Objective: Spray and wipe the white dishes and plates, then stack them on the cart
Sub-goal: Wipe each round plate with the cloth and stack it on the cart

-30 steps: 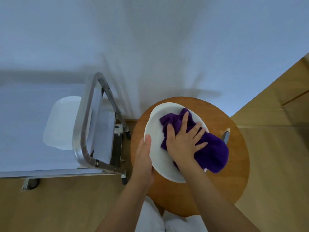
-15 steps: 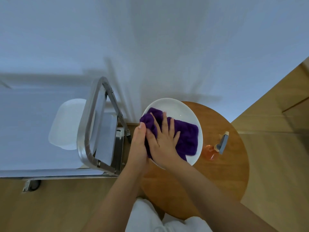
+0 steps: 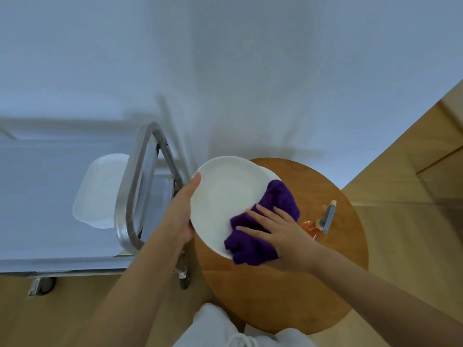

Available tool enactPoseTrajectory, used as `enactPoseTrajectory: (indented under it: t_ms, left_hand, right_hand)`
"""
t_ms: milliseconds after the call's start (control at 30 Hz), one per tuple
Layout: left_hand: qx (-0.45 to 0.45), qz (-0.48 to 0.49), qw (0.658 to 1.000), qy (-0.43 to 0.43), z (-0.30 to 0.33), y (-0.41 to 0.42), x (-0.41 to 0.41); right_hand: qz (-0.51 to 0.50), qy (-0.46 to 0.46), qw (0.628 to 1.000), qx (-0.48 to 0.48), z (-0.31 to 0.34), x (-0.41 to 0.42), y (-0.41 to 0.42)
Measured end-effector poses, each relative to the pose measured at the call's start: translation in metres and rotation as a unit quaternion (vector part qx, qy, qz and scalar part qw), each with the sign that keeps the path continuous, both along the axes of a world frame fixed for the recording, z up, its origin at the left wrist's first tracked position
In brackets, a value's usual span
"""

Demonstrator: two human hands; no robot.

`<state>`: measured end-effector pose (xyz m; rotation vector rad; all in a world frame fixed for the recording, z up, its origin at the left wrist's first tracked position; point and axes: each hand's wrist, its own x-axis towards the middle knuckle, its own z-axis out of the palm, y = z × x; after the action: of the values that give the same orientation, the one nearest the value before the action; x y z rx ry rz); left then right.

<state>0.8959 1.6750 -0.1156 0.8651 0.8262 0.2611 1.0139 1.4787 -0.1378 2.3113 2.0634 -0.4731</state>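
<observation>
A: Pressing down flat, the right hand [image 3: 283, 236] has its fingers spread on the purple cloth [image 3: 260, 229], against the plate's near edge.

B: And the left hand [image 3: 181, 216] grips the plate [image 3: 225, 196] by its rim, tilted over the round table [image 3: 288, 284].

A: Spray bottle [image 3: 323, 221] just beyond the right hand. White dish [image 3: 100, 191] on the cart [image 3: 130, 196], past the left.

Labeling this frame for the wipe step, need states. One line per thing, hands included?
left hand: holds the plate's left rim.
right hand: fingers straight, pressing the cloth.
plate: tilted, over the table's left edge.
purple cloth: bunched on the plate's lower right.
spray bottle: lying on the round table, untouched.
white dish: resting on the cart.
</observation>
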Motion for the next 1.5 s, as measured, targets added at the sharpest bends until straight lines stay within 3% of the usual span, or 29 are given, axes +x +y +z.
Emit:
enactPoseTrajectory:
  t_ms: [67,200,367,500,600,700,867,1067,1167,1333,1500]
  left_hand:
    - [0.003,-0.008,1.000,0.009,0.004,0.001,-0.004]
    - [-0.014,0.080,0.997,-0.015,0.010,-0.031,0.007]
    - [-0.070,0.172,0.982,-0.028,0.014,-0.054,0.026]
    - [-0.012,0.182,0.983,-0.030,0.012,-0.054,0.026]
    - [-0.025,0.184,0.982,-0.035,0.016,-0.057,0.027]
    - [-0.044,0.186,0.981,-0.016,0.016,-0.054,0.025]
    - [-0.095,0.124,0.987,-0.036,0.022,-0.034,0.011]
    - [-0.046,-0.041,0.997,-0.042,0.035,-0.008,0.001]
    - [-0.030,-0.030,0.997,-0.057,0.041,-0.008,0.005]
    - [0.061,0.142,0.987,-0.039,0.024,-0.058,0.024]
    - [-0.038,0.171,0.984,-0.034,0.028,-0.052,0.022]
  right_hand:
    - [0.010,-0.041,0.999,0.028,0.007,0.000,-0.007]
    - [-0.109,-0.026,0.985,0.130,0.012,-0.018,-0.001]
    - [-0.226,0.037,0.963,0.140,0.016,-0.049,0.028]
    - [-0.285,0.053,0.937,0.197,0.024,-0.064,0.035]
    - [-0.315,0.047,0.933,0.167,0.027,-0.071,0.044]
    - [-0.304,0.044,0.938,0.164,0.024,-0.070,0.048]
    - [-0.163,0.113,0.967,0.158,0.009,-0.047,0.022]
    - [-0.018,-0.063,0.994,0.090,0.000,-0.009,-0.012]
    - [-0.045,-0.094,0.978,0.180,0.003,-0.015,-0.013]
    - [-0.188,-0.033,0.937,0.294,0.018,-0.043,0.021]
    - [-0.207,-0.062,0.932,0.292,0.023,-0.056,0.029]
